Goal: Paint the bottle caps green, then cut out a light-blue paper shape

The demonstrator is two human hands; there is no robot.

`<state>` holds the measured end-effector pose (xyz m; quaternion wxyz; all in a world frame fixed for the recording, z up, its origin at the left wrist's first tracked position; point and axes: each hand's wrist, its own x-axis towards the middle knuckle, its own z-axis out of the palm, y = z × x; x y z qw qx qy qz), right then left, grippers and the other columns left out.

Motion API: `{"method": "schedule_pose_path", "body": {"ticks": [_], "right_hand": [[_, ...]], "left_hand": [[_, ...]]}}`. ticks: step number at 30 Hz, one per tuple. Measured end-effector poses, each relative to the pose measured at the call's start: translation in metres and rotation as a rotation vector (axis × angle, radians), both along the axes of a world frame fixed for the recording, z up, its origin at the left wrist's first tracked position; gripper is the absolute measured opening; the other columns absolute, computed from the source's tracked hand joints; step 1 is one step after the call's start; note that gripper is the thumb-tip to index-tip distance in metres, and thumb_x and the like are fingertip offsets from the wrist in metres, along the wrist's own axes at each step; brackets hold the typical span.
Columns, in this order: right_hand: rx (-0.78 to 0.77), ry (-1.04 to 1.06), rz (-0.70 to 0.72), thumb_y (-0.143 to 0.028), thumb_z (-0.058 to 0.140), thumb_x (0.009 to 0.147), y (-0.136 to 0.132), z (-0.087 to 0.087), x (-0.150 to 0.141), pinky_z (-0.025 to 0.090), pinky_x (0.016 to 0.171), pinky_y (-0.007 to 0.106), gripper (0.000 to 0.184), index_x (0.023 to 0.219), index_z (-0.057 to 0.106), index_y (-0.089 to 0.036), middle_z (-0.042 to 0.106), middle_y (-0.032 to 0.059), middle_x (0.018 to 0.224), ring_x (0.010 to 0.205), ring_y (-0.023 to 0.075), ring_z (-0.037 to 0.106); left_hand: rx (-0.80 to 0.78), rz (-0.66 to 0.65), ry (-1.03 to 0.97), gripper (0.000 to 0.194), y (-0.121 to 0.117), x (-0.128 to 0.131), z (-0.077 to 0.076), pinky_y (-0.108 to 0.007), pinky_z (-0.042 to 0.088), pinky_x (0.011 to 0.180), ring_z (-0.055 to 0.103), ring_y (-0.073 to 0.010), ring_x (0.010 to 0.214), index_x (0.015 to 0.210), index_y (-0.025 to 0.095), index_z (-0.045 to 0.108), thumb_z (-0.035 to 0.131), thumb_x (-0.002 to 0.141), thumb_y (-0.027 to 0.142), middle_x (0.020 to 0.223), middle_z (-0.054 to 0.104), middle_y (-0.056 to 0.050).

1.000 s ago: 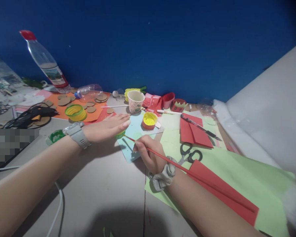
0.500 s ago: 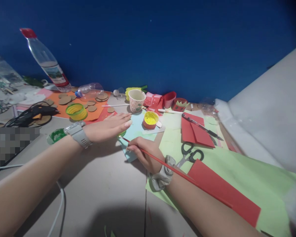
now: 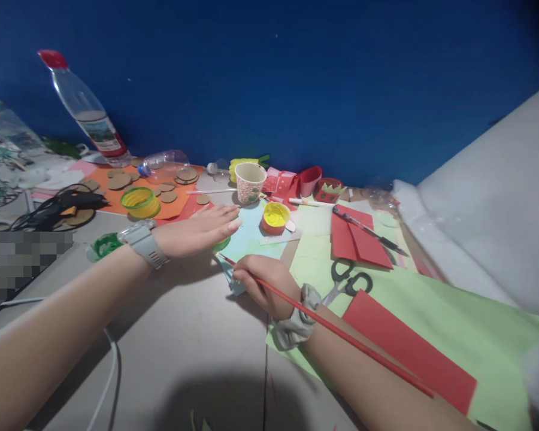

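**Brush tip close by a half-hidden green piece**

The right hand has its grip closed on the red brush, fingers and thumb pinching it close to the tip; the rest of the handle runs back over the wrist towards the near right. Such a low hold probably serves fine control. The left hand lies palm down with fingers straight, its grip not curled around anything, above the green piece, perhaps to steady it. Whether the palm presses on it, or the tip touches it, I cannot tell.

The green piece shows only beneath the left thumb, by the left edge of the blue paper, which may be there to protect the counter. A pot of yellow paint sits just beyond the right hand, seemingly for easy dipping.

The paper cup stands at the far side. To the right, scissors, a pen and red card lie over pale green paper, crowding that arm. Far left are a yellow ring, brown discs and a tilted bottle.
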<state>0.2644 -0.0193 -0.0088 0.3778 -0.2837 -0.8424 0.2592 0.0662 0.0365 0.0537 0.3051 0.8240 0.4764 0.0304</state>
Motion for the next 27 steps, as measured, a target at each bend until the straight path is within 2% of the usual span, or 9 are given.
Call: {"method": "schedule_pose_path", "body": {"ticks": [8, 15, 19, 22, 27], "right_hand": [[-0.077, -0.004, -0.042, -0.036, 0.039, 0.099, 0.0018, -0.0006, -0.0011, 0.047, 0.065, 0.028, 0.027, 0.084, 0.056, -0.022, 0.065, 0.0032, 0.077, 0.070, 0.0167, 0.061], [-0.138, 0.029, -0.197, -0.035, 0.038, 0.098, -0.0022, 0.0009, 0.0003, 0.045, 0.062, 0.028, 0.029, 0.078, 0.054, -0.021, 0.062, 0.0022, 0.073, 0.065, 0.0153, 0.058], [-0.105, 0.035, -0.319, -0.035, 0.038, 0.098, -0.0039, 0.0033, 0.0017, 0.042, 0.058, 0.027, 0.031, 0.073, 0.051, -0.021, 0.056, 0.0002, 0.065, 0.058, 0.0139, 0.054], [-0.093, 0.014, -0.266, -0.034, 0.039, 0.098, -0.0040, 0.0039, 0.0028, 0.042, 0.059, 0.027, 0.031, 0.072, 0.049, -0.021, 0.054, -0.0002, 0.064, 0.058, 0.0137, 0.053], [-0.164, 0.030, -0.139, -0.034, 0.037, 0.099, -0.0015, 0.0046, 0.0040, 0.043, 0.062, 0.026, 0.029, 0.076, 0.052, -0.021, 0.057, 0.0001, 0.068, 0.062, 0.0134, 0.055]], "left_hand": [[0.014, -0.032, 0.027, 0.089, 0.0011, -0.0003, -0.0014, -0.050, 0.004, 0.119, 0.005, -0.0289, 0.147, 0.151, 0.010, 0.018, 0.009, 0.088, 0.071, 0.160, 0.010, -0.009], [0.003, -0.036, 0.037, 0.091, 0.0005, 0.0000, -0.0004, -0.049, 0.003, 0.119, 0.004, -0.0280, 0.147, 0.151, 0.009, 0.017, 0.010, 0.086, 0.073, 0.160, 0.009, -0.009], [0.010, -0.026, 0.034, 0.088, 0.0004, -0.0002, -0.0005, -0.049, 0.003, 0.119, 0.004, -0.0272, 0.147, 0.151, 0.011, 0.018, 0.010, 0.087, 0.071, 0.160, 0.009, -0.008], [0.014, -0.020, 0.018, 0.087, 0.0008, -0.0009, -0.0017, -0.052, 0.004, 0.119, 0.006, -0.0282, 0.147, 0.151, 0.014, 0.020, 0.012, 0.087, 0.072, 0.160, 0.011, -0.007], [0.034, -0.029, -0.001, 0.079, 0.0017, -0.0020, -0.0031, -0.053, 0.006, 0.118, 0.009, -0.0283, 0.147, 0.151, 0.021, 0.023, 0.015, 0.088, 0.070, 0.159, 0.015, -0.005]]}}
